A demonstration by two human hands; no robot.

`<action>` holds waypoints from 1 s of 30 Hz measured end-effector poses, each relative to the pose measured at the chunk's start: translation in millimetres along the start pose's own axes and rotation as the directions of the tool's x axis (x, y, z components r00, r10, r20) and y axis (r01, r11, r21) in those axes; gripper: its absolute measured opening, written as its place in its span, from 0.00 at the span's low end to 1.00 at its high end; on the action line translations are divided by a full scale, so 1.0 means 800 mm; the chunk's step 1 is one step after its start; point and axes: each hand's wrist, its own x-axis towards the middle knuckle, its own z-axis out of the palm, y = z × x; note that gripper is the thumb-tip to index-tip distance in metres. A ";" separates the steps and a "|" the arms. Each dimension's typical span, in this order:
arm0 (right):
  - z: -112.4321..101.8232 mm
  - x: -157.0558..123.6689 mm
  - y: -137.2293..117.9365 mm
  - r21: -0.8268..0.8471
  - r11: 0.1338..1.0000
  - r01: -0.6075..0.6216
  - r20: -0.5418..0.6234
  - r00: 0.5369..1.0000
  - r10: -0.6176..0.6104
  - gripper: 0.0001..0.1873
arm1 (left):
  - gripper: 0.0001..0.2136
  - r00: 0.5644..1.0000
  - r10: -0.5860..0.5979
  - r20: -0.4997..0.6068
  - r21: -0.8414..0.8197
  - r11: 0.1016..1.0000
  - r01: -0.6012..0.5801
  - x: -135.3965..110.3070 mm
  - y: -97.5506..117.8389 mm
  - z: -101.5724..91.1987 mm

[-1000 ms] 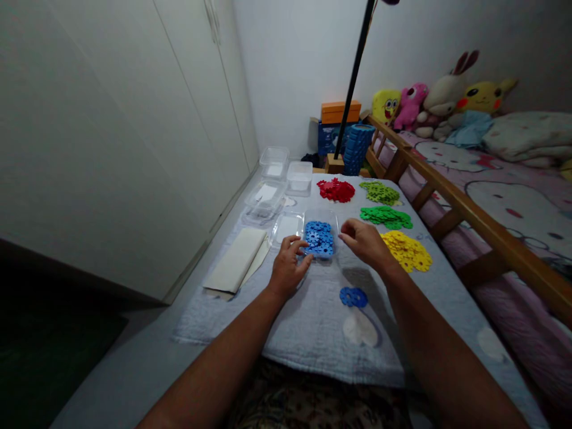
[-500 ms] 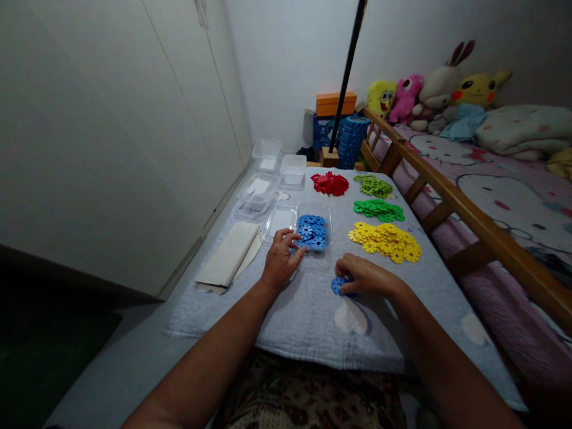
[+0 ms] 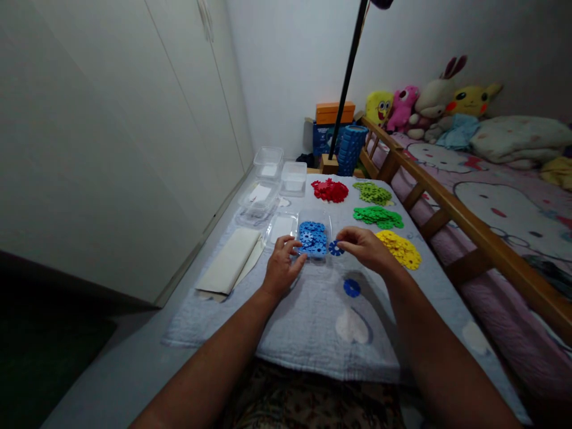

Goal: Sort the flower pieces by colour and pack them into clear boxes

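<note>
A clear plastic box with its lid hinged open to the left holds a heap of blue snowflake discs. My left hand rests at the box's near left corner, thumb and fingers apart, fingertips by the rim. Between the thumb and fingertips of my right hand is a blue snowflake disc, tilted up just right of the box. Another blue disc lies flat on the cloth nearer me, below my right hand. My right hand partly covers the pile of yellow discs.
Piles of red, light green and green discs lie farther back. Clear containers stand at the back left. A folded beige cloth-like sheet lies at left. A wooden bed rail runs along the right.
My right hand has moved forward from the near cloth to beside the box, lifting one blue disc and leaving another uncovered. My left hand has stayed at the box corner.
</note>
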 end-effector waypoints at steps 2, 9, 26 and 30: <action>0.012 0.018 -0.014 -0.119 0.992 0.042 -0.023 0.999 -0.045 0.03 | 0.10 1.000 0.007 -0.002 -0.001 1.000 -0.007 0.000 -0.001 0.000; 0.058 0.060 -0.042 -0.564 0.823 0.063 0.056 0.998 -0.038 0.10 | 0.10 1.000 0.005 0.004 -0.008 1.000 -0.005 -0.001 0.001 0.000; 0.001 -0.020 0.021 -0.417 0.907 -0.065 0.001 0.997 0.072 0.04 | 0.09 1.000 -0.012 0.008 0.008 1.000 0.011 -0.001 0.004 -0.001; 0.010 -0.054 0.043 -0.405 0.905 -0.127 0.137 0.971 0.197 0.12 | 0.09 1.000 -0.009 0.008 0.011 1.000 0.009 -0.001 0.003 -0.001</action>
